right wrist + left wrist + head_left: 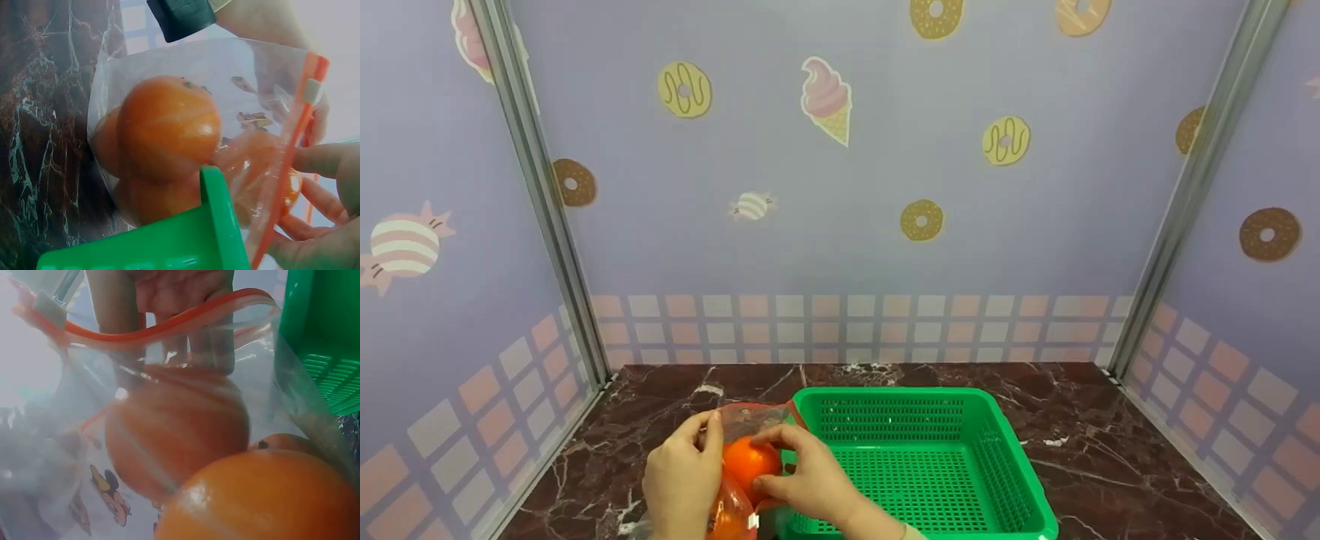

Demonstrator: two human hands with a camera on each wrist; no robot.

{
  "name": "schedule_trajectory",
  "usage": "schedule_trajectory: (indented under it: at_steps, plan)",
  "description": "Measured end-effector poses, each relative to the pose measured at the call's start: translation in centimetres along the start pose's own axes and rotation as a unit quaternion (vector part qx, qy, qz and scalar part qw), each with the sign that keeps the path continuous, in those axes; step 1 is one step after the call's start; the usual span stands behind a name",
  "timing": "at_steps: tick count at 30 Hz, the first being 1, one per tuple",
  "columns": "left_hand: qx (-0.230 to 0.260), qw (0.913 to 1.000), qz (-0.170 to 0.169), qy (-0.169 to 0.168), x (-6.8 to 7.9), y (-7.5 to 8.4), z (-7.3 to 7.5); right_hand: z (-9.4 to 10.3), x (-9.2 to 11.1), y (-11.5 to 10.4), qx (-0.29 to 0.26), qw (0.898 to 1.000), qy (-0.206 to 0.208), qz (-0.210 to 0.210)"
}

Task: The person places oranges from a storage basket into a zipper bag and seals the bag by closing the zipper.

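My right hand (810, 472) grips an orange (750, 461) between thumb and fingers, at the mouth of a clear zip bag (757, 412) with an orange-red zip edge. Opposite it, my left hand (682, 472) pinches the bag's rim. In the left wrist view the right hand's fingers reach past the zip edge (169, 325), onto the held orange inside the bag. Several more oranges (169, 126) sit lower in the bag, seen through the plastic in the right wrist view. A pale slider (312, 91) sits on the zip, and cartoon figures (115, 498) are printed on the bag.
A green plastic basket (885, 391) with slotted sides stands right beside the bag, on the dark red marbled table (1102, 450). Patterned panels (840, 255) and metal posts (1185, 195) enclose the back and sides.
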State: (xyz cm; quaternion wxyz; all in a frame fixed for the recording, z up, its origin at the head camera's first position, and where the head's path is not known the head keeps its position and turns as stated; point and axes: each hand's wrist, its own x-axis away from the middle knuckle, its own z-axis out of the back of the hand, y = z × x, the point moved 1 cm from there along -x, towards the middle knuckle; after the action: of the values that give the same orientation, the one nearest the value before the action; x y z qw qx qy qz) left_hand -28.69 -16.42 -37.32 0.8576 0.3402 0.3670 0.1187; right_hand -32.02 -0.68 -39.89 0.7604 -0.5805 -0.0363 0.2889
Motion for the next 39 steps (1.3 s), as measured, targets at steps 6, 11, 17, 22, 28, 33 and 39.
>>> schedule_trajectory:
  at_steps: [6, 11, 17, 22, 28, 33, 39]
  plan:
    - [0.002, 1.0, -0.001, 0.004, 0.0, 0.0, 0.0, 0.7, 0.1, 0.4, 0.02, 1.0, -0.017, -0.017]
    - [0.003, 1.0, 0.004, 0.003, 0.0, 0.1, 0.0, 1.2, 0.2, 0.7, 0.009, 1.0, 0.015, -0.004]
    - [0.007, 1.0, 0.001, 0.003, 0.0, 0.1, 0.0, 2.0, 0.2, 1.1, 0.036, 0.991, 0.127, 0.014]
    - [0.004, 1.0, 0.005, -0.001, 0.0, 0.1, 0.1, 2.5, 0.5, 1.5, 0.062, 0.987, 0.138, -0.055]
    - [0.003, 1.0, 0.008, -0.001, 0.0, 0.2, 0.1, 2.8, 0.5, 2.2, 0.026, 0.988, 0.041, -0.144]
    - [0.001, 0.9999, 0.01, -0.004, 0.0, 0.2, 0.2, 2.7, 0.6, 2.5, 0.038, 0.986, -0.004, -0.161]
    - [-0.002, 1.0, 0.002, 0.007, 0.0, 0.1, 0.2, 2.5, 0.7, 2.4, 0.05, 0.985, -0.024, -0.166]
